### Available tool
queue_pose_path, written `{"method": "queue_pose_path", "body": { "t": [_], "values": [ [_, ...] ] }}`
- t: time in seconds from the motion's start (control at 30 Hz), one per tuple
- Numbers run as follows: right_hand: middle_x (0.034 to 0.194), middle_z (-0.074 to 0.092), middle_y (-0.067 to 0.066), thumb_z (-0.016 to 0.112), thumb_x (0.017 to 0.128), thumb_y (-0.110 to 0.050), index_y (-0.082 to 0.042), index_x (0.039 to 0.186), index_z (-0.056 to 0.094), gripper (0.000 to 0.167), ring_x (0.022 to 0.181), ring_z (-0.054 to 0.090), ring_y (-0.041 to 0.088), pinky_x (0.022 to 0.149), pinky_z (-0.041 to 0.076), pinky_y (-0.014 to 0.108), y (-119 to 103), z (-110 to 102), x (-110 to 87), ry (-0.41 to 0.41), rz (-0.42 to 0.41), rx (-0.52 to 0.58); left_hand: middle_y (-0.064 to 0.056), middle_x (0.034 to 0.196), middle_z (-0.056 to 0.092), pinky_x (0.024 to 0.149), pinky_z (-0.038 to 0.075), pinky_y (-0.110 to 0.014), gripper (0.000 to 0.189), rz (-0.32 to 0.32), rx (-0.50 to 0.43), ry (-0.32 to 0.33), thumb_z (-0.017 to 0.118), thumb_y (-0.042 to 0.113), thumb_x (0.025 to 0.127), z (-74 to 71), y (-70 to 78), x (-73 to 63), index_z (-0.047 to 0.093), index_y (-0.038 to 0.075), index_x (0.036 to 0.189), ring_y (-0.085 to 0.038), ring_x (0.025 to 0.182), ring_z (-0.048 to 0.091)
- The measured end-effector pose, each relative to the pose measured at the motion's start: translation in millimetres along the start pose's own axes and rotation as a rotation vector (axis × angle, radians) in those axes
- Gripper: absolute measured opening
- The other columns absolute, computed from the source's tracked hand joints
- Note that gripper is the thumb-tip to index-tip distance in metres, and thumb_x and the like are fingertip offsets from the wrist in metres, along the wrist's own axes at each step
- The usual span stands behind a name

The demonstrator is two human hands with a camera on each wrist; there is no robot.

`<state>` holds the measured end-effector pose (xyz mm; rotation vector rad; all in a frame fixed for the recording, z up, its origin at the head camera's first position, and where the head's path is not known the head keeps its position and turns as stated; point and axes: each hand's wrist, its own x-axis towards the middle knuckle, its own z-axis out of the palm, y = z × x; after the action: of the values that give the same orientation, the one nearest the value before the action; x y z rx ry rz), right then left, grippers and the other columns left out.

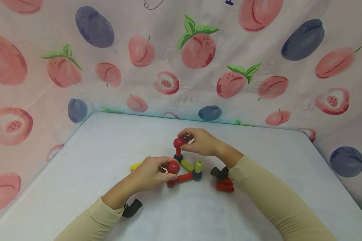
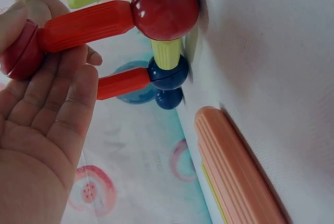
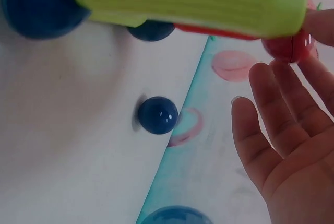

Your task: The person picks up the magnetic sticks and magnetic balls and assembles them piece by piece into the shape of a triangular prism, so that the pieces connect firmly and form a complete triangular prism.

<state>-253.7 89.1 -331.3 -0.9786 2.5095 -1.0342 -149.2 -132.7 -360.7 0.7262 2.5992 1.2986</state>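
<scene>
On the table stands a frame of ball-and-rod building toy pieces. My left hand pinches a red ball between thumb and fingers; in the left wrist view it tops an upright red rod on a lower red ball. Farther back, my right hand pinches another red ball atop a red rod, which rises from a blue ball. Yellow-green and red rods join the base balls. At the right corner a yellow-green rod stands on a blue ball, its top end bare.
A black curved piece and red rods lie by my right forearm. Another black curved piece is beside my left wrist. A yellow rod lies behind my left hand. One loose blue ball sits toward the table's far edge.
</scene>
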Motion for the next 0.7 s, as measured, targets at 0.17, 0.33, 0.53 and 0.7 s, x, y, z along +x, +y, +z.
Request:
{"method": "queue_pose_path", "body": {
  "t": [0.17,0.33,0.53,0.7],
  "values": [
    [0.123,0.066,0.008,0.073,0.09,-0.016,-0.008,0.129,0.064,0.041,0.11,0.063,0.025,0.085,0.056,0.036,9.8,-6.1,-1.2,0.007,0.016,0.013,0.001,0.102,0.071,0.081,0.056,-0.027,0.038,-0.021,-0.009,-0.001,0.079,0.022,0.089,0.6,1.1,-0.4,0.068,0.006,0.121,-0.015,0.093,0.067],
    [0.128,0.064,0.013,0.072,0.092,-0.017,-0.007,0.131,0.064,0.041,0.114,0.061,0.027,0.085,0.055,0.042,21.8,-10.4,2.1,0.029,0.057,-0.012,0.002,0.102,0.071,0.081,0.056,-0.027,0.037,-0.038,-0.007,0.001,0.079,0.022,0.089,0.8,1.7,-0.7,0.068,0.008,0.122,-0.015,0.092,0.068],
    [0.13,0.063,0.01,0.071,0.093,-0.02,-0.011,0.135,0.063,0.043,0.118,0.058,0.028,0.088,0.054,0.045,36.4,-9.9,12.8,0.025,0.17,-0.04,0.002,0.103,0.071,0.081,0.055,-0.026,0.038,-0.048,-0.003,-0.001,0.079,0.022,0.088,0.8,2.1,-0.7,0.068,0.009,0.123,-0.015,0.093,0.068],
    [0.132,0.062,0.009,0.068,0.095,-0.021,-0.011,0.139,0.06,0.046,0.121,0.057,0.029,0.092,0.053,0.045,47.7,-7.7,24.7,0.0,0.204,-0.087,0.002,0.103,0.071,0.08,0.055,-0.026,0.039,-0.062,-0.002,-0.006,0.079,0.022,0.089,0.2,2.8,-0.8,0.068,0.009,0.124,-0.015,0.093,0.068]
  ]
}}
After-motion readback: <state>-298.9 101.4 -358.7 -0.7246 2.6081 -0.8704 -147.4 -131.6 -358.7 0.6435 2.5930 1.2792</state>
